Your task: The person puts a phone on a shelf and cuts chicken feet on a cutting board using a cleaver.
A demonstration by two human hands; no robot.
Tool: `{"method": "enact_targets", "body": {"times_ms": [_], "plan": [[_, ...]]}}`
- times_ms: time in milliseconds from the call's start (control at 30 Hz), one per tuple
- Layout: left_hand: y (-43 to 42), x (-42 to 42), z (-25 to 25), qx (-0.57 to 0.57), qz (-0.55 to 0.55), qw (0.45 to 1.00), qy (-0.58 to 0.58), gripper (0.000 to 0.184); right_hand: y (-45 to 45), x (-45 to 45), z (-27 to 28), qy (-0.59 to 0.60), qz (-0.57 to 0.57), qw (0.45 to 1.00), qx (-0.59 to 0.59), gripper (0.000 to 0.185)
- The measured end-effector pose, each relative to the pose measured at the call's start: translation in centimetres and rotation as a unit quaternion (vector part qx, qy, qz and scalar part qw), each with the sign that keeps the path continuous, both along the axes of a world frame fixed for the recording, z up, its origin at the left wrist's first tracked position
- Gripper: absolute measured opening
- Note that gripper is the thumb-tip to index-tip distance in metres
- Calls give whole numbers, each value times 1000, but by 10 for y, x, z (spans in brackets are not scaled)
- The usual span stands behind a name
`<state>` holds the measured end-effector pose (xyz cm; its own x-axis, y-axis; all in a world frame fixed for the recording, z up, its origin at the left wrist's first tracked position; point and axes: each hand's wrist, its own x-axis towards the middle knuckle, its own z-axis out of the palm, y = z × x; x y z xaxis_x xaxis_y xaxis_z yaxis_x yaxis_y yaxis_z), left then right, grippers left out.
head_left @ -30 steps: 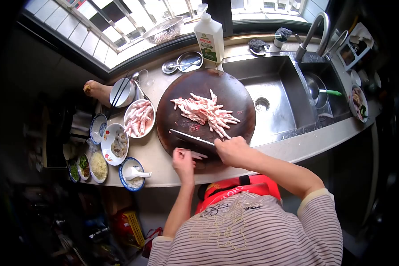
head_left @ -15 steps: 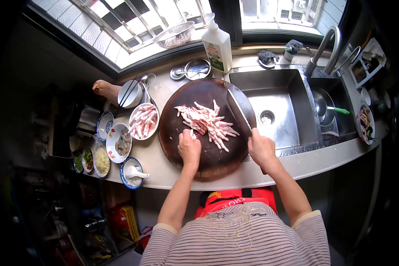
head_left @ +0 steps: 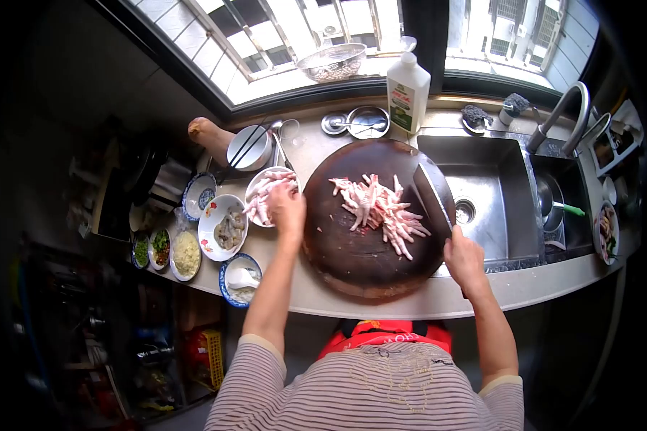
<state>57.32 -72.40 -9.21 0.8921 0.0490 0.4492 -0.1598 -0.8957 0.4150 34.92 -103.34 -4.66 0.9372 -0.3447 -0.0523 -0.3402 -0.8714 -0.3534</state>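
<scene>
My right hand grips the handle of a cleaver, whose blade rests over the right side of a round dark chopping board. A pile of pale chicken feet lies on the board, left of the blade. My left hand is over a white bowl left of the board, its fingers at the chicken feet inside. Whether those fingers hold a piece is hidden.
Left are a flowered bowl with shrimp, a blue-rimmed bowl with a spoon, and small dishes including minced garlic. Behind the board stands a white pump bottle; the sink is to the right.
My left hand has moved from the board's left side to the bowl of chicken feet. My right hand still holds the cleaver at the board's right. The camera view has shifted.
</scene>
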Motion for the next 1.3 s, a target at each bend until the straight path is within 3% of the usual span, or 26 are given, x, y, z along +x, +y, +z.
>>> {"method": "enact_targets", "body": {"times_ms": [33, 67, 300, 367, 400, 500, 567, 633, 667, 733, 867, 900, 967, 1000, 1067, 1133, 1167, 1233, 1300], "plan": [[28, 8, -4, 59, 63, 996, 8, 26, 2, 1, 0, 4, -3, 1000, -9, 14], [51, 15, -1, 49, 113, 988, 97, 26, 3, 0, -2, -6, -8, 1000, -9, 15], [93, 34, -13, 51, 69, 983, 165, 39, 7, 3, 0, 22, -46, 999, -18, 18], [89, 32, 12, 22, 50, 981, 187, 37, 10, 3, 5, 11, -54, 998, -13, 18], [94, 29, 15, 22, 26, 989, 144, 37, 9, 2, 5, 18, -59, 998, -17, 18], [105, 25, 42, 82, 3, 978, 194, 37, 8, 2, 1, 19, -69, 997, -11, 20], [123, 21, 49, 7, -35, 983, 179, 30, 11, 3, 6, 25, -76, 997, -10, 20], [123, 0, 81, -200, -53, 925, 319, 24, 9, 4, 3, 30, -88, 996, -9, 21], [116, -14, 93, -322, -120, 865, 366, 19, 5, 3, 0, 29, -91, 995, -7, 22], [89, -41, 96, -387, -208, 764, 473, 19, 0, 3, -6, 27, -97, 995, 1, 23], [13, -73, 37, -376, -312, 543, 683, 28, -2, 3, -8, 30, -89, 996, 1, 23], [-4, -78, 21, -356, -306, 534, 703, 25, 0, 2, -6, 22, -83, 996, 2, 22], [-32, -88, 13, -267, -276, 626, 678, 22, 0, 2, -3, 18, -72, 997, 7, 21], [-40, -91, 14, -249, -247, 700, 622, 23, 0, 3, -1, 21, -70, 997, 8, 21], [-45, -98, 16, -172, -231, 846, 449, 28, -1, 3, 0, 27, -71, 997, 10, 20], [-45, -108, 14, -104, -238, 925, 277, 28, -2, 2, 1, 29, -70, 997, 15, 20], [-43, -115, 11, -85, -249, 952, 153, 28, -2, 2, 1, 30, -68, 997, 18, 20], [-47, -138, 19, -105, -178, 969, 137, 31, 0, 0, -1, 13, -64, 998, 15, 18], [-55, -157, 24, -61, -179, 968, 163, 34, 2, -2, -1, -4, -56, 998, 16, 17]]}}
